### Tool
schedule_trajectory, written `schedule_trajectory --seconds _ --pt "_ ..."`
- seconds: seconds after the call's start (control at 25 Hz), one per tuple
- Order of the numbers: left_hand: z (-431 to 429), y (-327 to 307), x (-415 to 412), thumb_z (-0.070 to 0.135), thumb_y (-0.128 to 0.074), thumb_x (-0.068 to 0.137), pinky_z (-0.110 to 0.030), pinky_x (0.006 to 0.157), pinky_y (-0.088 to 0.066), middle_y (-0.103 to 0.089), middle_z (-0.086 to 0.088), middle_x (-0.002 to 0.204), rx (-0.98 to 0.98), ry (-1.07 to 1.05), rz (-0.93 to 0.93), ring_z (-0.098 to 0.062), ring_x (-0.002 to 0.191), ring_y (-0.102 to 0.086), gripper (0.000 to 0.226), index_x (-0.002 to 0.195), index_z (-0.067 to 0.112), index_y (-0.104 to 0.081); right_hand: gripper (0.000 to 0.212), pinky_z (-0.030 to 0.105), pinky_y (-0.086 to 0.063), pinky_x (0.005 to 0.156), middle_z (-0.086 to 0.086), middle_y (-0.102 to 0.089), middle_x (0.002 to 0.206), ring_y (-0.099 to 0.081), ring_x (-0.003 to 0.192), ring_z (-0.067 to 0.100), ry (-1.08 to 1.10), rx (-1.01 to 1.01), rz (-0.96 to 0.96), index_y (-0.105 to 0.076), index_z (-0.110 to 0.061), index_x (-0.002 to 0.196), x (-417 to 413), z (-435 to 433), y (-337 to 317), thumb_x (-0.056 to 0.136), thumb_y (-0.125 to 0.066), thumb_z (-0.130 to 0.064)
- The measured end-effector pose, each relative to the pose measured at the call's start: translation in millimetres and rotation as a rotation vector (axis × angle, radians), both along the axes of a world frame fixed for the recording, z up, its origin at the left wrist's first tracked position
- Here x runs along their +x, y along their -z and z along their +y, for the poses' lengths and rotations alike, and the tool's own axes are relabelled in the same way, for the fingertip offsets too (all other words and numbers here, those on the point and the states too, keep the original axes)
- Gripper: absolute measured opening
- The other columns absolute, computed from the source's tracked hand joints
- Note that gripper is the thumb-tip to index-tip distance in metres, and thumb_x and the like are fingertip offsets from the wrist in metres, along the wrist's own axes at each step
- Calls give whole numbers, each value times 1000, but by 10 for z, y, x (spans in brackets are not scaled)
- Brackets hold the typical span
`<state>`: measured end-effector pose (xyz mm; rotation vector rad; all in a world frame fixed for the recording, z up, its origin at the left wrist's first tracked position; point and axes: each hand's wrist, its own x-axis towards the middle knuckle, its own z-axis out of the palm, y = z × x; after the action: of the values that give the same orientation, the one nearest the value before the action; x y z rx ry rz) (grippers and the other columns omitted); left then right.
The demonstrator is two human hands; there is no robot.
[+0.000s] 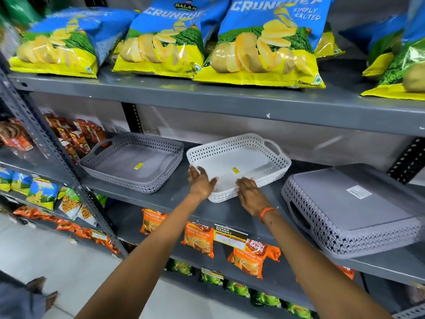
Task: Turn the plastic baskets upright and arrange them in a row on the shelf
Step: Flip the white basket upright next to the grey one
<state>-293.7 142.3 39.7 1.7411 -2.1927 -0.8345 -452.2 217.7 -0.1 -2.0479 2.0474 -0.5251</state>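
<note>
Three perforated plastic baskets lie on the grey middle shelf (174, 201). At the left stands a grey basket (133, 162), upright. In the middle a white basket (239, 164) stands upright, turned at an angle. My left hand (201, 183) rests on its front-left rim with fingers spread. My right hand (249, 194), an orange band on the wrist, presses flat against its front wall. A second grey basket (351, 210) lies upside down at the right, its base up and its front overhanging the shelf edge.
Blue and yellow chip bags (264, 42) fill the shelf above. Orange tea packets (250, 259) sit on the shelf below. Red snack packs (73, 134) stand at the back left beside a perforated steel upright (46, 143). The pale floor (46, 254) lies at lower left.
</note>
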Motion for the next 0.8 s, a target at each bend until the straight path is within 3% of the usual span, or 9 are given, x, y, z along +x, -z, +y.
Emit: schedule_trajectory --seconds 0.04,0.08,0.16,0.24,0.36,0.48,0.52,0.68,0.8 --pt "81 21 -73 39 -42 97 -44 120 -7 4 -23 158 -57 114 -139 -36 147 2 70 147 0 -12 41 35 -10 120 19 -40 146 -28 140 30 -12 7 11 -37 4 136 17 -19 -30 97 -37 -8" --pt "154 68 -123 39 -44 96 -45 120 -8 -3 -20 159 -110 229 -220 -34 147 -3 65 146 6 -21 43 35 -11 120 19 -37 147 -27 140 30 -23 10 20 -35 4 137 15 -30 -45 95 -38 -3" --pt "229 157 -123 24 -48 96 -44 115 -26 -39 -17 149 -172 339 -260 -31 139 -34 42 136 17 -45 48 35 -15 120 20 -36 148 -27 140 31 -7 -1 40 -34 4 138 -67 -30 -43 90 -40 5" --pt "213 182 19 9 -47 94 -44 99 -46 -59 -16 130 -251 319 -258 -35 120 -54 35 125 21 -57 50 37 -21 119 20 -39 145 -29 139 32 65 -36 111 -35 2 138 -238 3 -13 89 -42 5" --pt "86 172 346 5 -44 94 -46 89 -52 -65 -15 118 -292 317 -309 -37 111 -60 37 125 21 -57 44 40 -31 114 22 -52 134 -41 129 36 173 -77 218 -44 1 132 -509 75 39 88 -50 -1" --pt "-107 183 654 -3 -44 89 -46 83 -57 -65 -8 95 -281 311 -313 -32 93 -65 37 114 18 -63 29 45 -44 100 19 -67 107 -58 104 37 218 -158 272 -61 -3 113 -585 135 68 86 -57 -12" --pt "-164 184 740 -5 -45 88 -46 82 -57 -67 -7 95 -284 309 -314 -30 88 -65 39 112 18 -63 26 44 -48 94 16 -69 98 -61 95 36 213 -189 308 -64 -5 104 -561 169 59 87 -52 -21" --pt "-290 184 1006 -6 -46 89 -47 83 -56 -71 -12 110 -314 324 -294 -32 97 -66 37 111 19 -63 53 35 -47 76 5 -67 78 -62 76 26 128 -269 392 -64 -14 85 -361 328 107 92 -24 -48" --pt "-313 192 1198 -2 -46 91 -45 83 -55 -70 -13 110 -322 308 -268 -32 101 -65 32 112 16 -63 66 32 -50 70 3 -66 78 -62 74 24 78 -291 391 -65 -17 85 -95 379 173 97 -7 -47"
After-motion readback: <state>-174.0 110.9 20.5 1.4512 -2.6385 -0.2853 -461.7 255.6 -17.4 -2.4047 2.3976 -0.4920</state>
